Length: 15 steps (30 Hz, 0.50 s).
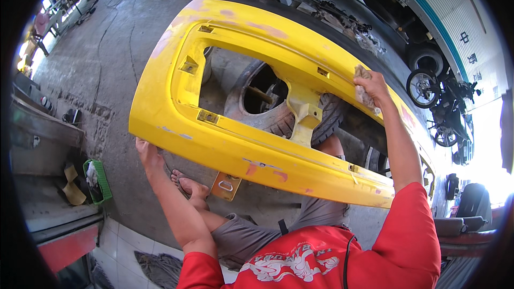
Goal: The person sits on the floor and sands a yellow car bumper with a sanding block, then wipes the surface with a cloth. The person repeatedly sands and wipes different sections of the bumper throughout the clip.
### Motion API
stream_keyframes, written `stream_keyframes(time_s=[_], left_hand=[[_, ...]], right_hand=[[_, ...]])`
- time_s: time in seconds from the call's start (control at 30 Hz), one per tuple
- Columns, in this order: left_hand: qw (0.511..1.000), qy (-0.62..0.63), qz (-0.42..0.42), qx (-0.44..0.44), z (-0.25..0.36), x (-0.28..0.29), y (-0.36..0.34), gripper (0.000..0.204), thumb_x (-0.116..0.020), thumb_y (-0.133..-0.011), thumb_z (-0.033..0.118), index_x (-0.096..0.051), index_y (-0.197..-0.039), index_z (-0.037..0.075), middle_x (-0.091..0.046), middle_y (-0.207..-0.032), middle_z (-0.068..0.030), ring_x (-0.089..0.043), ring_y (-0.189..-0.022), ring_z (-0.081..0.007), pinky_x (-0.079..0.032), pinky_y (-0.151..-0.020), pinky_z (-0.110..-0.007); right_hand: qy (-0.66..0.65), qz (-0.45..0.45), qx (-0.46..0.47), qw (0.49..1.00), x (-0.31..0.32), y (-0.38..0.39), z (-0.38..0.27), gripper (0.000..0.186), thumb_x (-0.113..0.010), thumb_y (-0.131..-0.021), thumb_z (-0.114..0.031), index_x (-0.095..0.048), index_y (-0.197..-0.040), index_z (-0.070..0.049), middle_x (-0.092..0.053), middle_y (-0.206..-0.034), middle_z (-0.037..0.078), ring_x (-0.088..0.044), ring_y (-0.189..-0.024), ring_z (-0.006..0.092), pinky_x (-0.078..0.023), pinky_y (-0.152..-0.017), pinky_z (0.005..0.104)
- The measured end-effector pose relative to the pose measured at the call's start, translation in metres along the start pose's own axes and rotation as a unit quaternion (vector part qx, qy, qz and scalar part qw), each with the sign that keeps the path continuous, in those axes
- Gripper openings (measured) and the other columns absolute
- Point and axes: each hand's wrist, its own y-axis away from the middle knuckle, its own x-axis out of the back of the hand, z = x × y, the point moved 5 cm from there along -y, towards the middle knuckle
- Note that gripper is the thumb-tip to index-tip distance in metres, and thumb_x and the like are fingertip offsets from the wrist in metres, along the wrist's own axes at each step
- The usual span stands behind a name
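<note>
A long yellow vehicle bumper point(160, 93) with large cut-out openings lies in front of me, over several tyres. Pinkish patches and small pale scrapes mark its paint. My right hand point(375, 86) is closed on a crumpled, dirty beige rag point(363, 90), pressed against the bumper's upper face on the right. At the near left corner, my left hand point(150, 155) holds the bumper's lower edge; its fingertips are partly hidden beneath.
Through the openings a worn tyre point(251, 99) shows. An orange box with a handle point(226, 186) stands by my foot, and a green basket point(97, 182) is at the left. Motorcycles point(447, 101) and a white truck body point(466, 27) stand at the right.
</note>
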Motion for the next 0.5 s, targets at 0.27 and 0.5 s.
stream_keyframes(time_s=[0.27, 0.5], left_hand=[[0.999, 0.009, 0.029, 0.012, 0.001, 0.002, -0.002, 0.038, -0.084, -0.097, 0.018, -0.064, -0.128, 0.008, -0.077, -0.1, -0.0008, -0.072, -0.077, -0.0109, -0.052, -0.064, -0.026], [1.0, -0.007, 0.027, 0.011, 0.004, -0.008, 0.0, 0.037, -0.085, -0.095, 0.02, -0.065, -0.125, 0.01, -0.076, -0.096, 0.001, -0.068, -0.069, -0.0082, -0.047, -0.056, -0.023]], right_hand=[[-0.035, 0.014, -0.047, 0.998, 0.027, 0.012, 0.031, 0.031, -0.086, -0.08, -0.021, -0.077, -0.095, 0.003, -0.073, -0.083, 0.005, -0.066, -0.072, 0.0149, -0.052, -0.069, 0.0365], [-0.005, -0.037, 0.033, 0.999, -0.032, -0.009, -0.037, 0.033, -0.087, -0.084, -0.022, -0.078, -0.103, 0.003, -0.073, -0.085, 0.004, -0.065, -0.076, 0.0121, -0.052, -0.071, 0.034]])
